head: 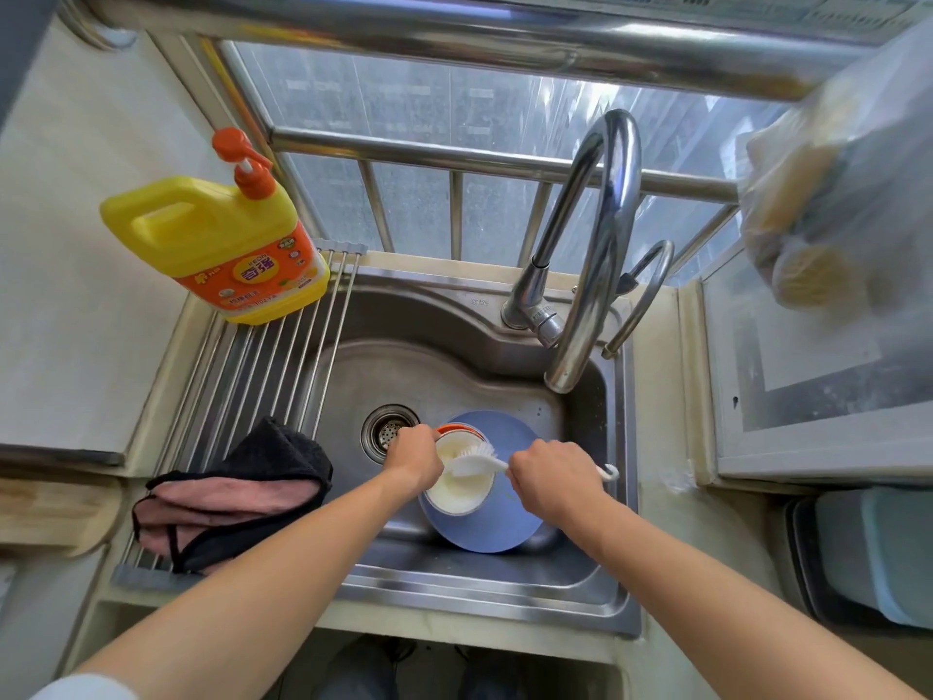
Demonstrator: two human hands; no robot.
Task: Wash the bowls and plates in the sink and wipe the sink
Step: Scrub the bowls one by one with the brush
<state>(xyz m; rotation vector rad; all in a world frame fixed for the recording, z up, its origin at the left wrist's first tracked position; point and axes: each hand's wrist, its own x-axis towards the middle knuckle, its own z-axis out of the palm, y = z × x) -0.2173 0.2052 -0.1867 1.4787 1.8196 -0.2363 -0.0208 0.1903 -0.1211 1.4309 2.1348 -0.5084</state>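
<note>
Fingers [404, 447] on one bowl [462, 490], one plate [497, 527]

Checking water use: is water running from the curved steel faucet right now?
No, the curved steel faucet shows no stream below its spout, above the stainless steel sink.

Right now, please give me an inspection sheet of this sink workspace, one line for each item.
Surface: steel sink, no water running from the faucet.
Job's things: white bowl over a blue plate; white brush bristles inside the bowl.
Clutter: yellow detergent bottle and dark-and-pink cloth on the roll-up rack.
Grips: left hand holds the bowl's rim; right hand holds the brush handle.
Cables: nothing seen.
Surroundings: window bars; plastic bag hanging right.
</note>
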